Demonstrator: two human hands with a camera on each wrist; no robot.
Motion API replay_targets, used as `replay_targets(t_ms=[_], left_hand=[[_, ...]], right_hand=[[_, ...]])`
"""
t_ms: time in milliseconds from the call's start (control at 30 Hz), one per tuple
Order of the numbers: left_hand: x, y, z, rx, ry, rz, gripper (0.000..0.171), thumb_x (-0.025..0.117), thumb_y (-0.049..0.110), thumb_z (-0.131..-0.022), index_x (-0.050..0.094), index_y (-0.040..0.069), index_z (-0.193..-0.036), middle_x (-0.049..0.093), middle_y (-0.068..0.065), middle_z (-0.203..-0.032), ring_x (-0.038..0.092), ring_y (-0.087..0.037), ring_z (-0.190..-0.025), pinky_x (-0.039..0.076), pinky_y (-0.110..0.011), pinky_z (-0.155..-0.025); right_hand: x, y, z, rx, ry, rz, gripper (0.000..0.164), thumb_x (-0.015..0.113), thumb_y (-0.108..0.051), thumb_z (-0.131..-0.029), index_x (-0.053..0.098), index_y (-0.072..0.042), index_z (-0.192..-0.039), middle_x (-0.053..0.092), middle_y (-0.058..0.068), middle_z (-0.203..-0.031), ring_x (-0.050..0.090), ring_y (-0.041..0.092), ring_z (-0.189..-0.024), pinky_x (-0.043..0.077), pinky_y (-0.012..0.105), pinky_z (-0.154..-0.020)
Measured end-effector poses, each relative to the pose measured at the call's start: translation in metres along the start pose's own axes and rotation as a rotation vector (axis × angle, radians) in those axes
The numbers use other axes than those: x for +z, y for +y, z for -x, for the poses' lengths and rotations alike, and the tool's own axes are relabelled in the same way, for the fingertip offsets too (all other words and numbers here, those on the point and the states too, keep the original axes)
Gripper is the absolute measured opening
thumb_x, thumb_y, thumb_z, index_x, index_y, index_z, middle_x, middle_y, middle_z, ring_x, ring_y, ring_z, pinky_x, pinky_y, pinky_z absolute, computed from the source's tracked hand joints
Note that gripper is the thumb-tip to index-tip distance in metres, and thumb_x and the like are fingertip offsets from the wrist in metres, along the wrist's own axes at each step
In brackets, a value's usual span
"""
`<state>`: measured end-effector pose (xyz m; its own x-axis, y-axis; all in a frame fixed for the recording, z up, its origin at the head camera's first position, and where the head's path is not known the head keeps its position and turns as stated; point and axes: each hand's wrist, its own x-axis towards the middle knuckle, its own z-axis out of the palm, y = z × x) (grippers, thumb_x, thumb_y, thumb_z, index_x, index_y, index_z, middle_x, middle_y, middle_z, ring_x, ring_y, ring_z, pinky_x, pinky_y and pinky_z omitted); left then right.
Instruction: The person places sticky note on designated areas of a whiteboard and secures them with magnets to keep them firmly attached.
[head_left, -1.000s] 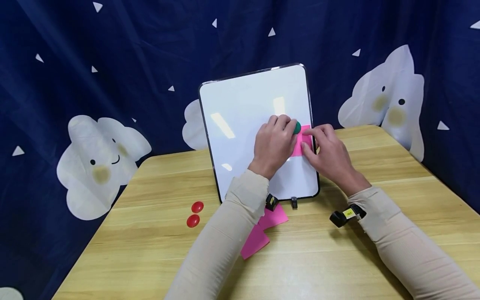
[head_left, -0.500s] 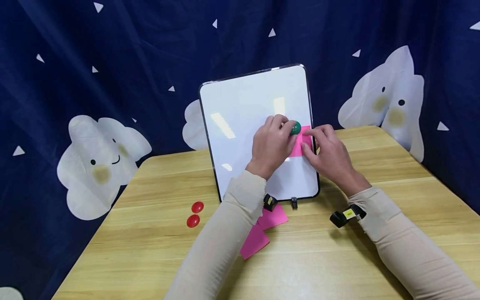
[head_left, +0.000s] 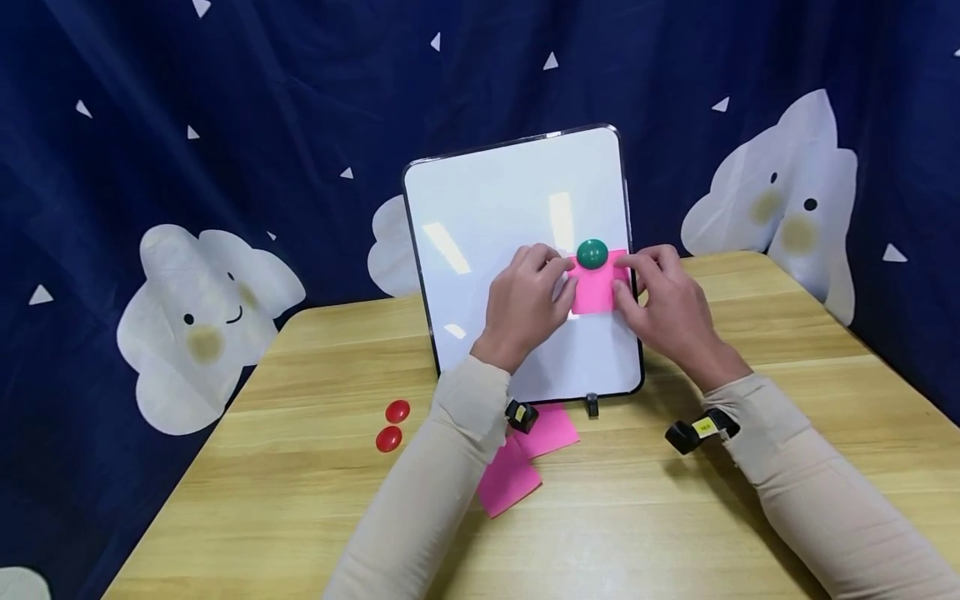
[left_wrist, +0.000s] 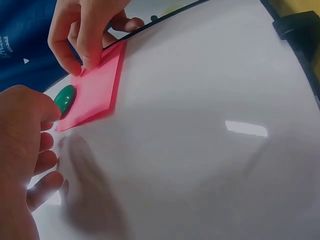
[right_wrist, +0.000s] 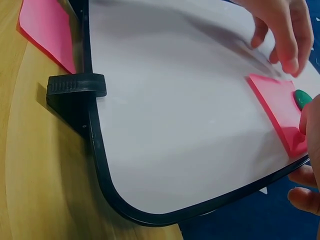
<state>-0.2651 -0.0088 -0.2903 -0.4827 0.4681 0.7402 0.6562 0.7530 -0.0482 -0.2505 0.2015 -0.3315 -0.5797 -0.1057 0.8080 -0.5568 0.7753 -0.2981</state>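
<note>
A pink sticky note (head_left: 596, 292) lies against the right side of a small whiteboard (head_left: 510, 200). The round green magnet (head_left: 592, 254) sits over the note's top edge. My left hand (head_left: 525, 300) is just left of the magnet, its fingertips by the note's upper left corner and its fingers loosely bent around nothing. My right hand (head_left: 671, 312) holds the note's right side against the board with thumb and forefinger. Other fingers (right_wrist: 304, 199) of that hand reach behind the board's black edge, as the right wrist view shows.
Two red magnets (head_left: 388, 438) lie on the wooden table (head_left: 300, 500) left of the board. More pink notes (head_left: 510, 479) lie in front of it, partly behind the left sleeve. A black foot (head_left: 592, 406) supports the board's lower edge. Behind hangs a dark blue curtain (head_left: 300, 83).
My left hand has let go of the green magnet and moved left and slightly down, leaving the magnet on the note. The right hand has stayed at the note's right side.
</note>
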Motion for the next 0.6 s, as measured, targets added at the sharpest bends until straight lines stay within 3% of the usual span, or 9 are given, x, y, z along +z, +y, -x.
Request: replay_targets(t_ms=[333, 600], left_hand=[[-0.010, -0.004, 0.025, -0.010, 0.028, 0.043, 0.014, 0.067, 0.020, -0.093, 0.078, 0.013, -0.099, 0.066, 0.001, -0.095, 0.058, -0.013, -0.085, 0.049, -0.022, -0.062], [-0.018, -0.014, 0.046, 0.014, 0.007, 0.064, 0.015, 0.069, 0.020, -0.093, 0.077, 0.014, -0.103, 0.067, 0.002, -0.093, 0.057, -0.010, -0.082, 0.049, -0.022, -0.064]], right_hand=[[-0.002, -0.001, -0.002, 0.033, 0.041, 0.030, 0.025, 0.063, -0.012, -0.091, 0.068, 0.001, -0.112, 0.051, 0.017, -0.099, 0.051, 0.024, -0.068, 0.039, 0.039, -0.054], [0.002, -0.004, -0.001, -0.062, 0.060, -0.003, 0.018, 0.062, -0.009, -0.090, 0.068, 0.002, -0.103, 0.057, 0.012, -0.083, 0.048, 0.020, -0.064, 0.039, 0.036, -0.054]])
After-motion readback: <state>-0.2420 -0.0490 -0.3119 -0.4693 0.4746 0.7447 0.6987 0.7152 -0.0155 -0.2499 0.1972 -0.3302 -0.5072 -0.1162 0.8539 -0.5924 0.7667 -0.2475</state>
